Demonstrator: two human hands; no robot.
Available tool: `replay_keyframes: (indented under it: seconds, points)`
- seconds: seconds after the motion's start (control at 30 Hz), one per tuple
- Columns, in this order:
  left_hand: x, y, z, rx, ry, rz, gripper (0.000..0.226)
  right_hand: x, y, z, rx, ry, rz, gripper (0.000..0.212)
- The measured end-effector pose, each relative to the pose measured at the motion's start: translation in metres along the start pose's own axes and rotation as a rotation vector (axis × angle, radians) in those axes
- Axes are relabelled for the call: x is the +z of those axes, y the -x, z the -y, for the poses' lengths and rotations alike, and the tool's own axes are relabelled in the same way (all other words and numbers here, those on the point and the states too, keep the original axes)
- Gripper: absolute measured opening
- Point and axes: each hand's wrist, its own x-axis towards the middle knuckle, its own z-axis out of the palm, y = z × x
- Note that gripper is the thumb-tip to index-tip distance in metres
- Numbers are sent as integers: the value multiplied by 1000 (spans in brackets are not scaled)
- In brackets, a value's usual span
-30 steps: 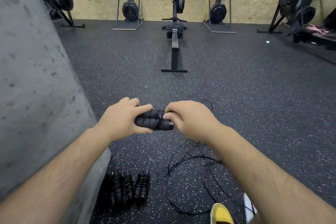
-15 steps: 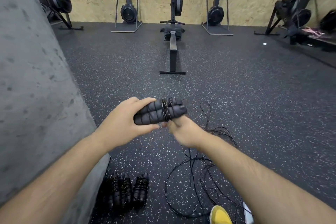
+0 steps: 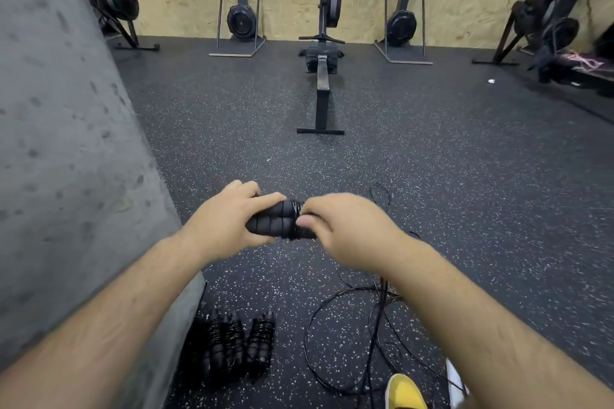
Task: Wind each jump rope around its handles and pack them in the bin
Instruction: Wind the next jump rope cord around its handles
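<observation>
Right hand (image 3: 349,229) now atop handles (image 3: 277,221) (gripping)

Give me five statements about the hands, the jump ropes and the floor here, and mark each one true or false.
1. The left hand grips the pair of black handles. True.
2. The right hand hangs empty at the person's side. False: it pinches the rope at the handles.
3. Wound rope bundles lie on the floor beside the grey wall. True.
4. All the rope is wound up. False: loose rope trails in loops on the floor.
5. A bin stands next to the bundles. False: no bin is in view.
</observation>
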Motion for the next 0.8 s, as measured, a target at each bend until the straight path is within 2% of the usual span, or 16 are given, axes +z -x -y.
replay_keyframes:
  seconds: [0.1,0.27,0.33,0.37,0.4,0.47,0.5,0.57,0.67,0.8]
  points:
    - [-5,4,-10,140,127,93,64,-1,-13,-25,6,-56,-71,20]
    - [-21,7,-35,168,339,92,64,26,-19,-63,88,-751,-41,9]
    - [-23,9,-41,141,439,90,66,35,-19,-66,125,-963,-9,8]
    - [-24,10,-44,108,501,82,65,38,-18,-62,137,-989,25,9]
    - [-24,10,-46,66,560,59,64,41,-19,-57,127,-961,62,11]
    - [-23,7,-48,3,593,-54,57,51,-19,-40,115,-756,131,13]
    - [-22,4,-46,-17,553,-126,53,56,-17,-30,121,-679,156,15]
    - [-20,-3,-36,-65,426,-221,44,61,-11,-13,187,-670,245,22]
    - [-10,-7,-17,-145,187,-219,45,55,-3,5,205,-564,389,30]
    - [4,-6,-6,-125,63,-167,53,28,5,13,144,-386,312,31]
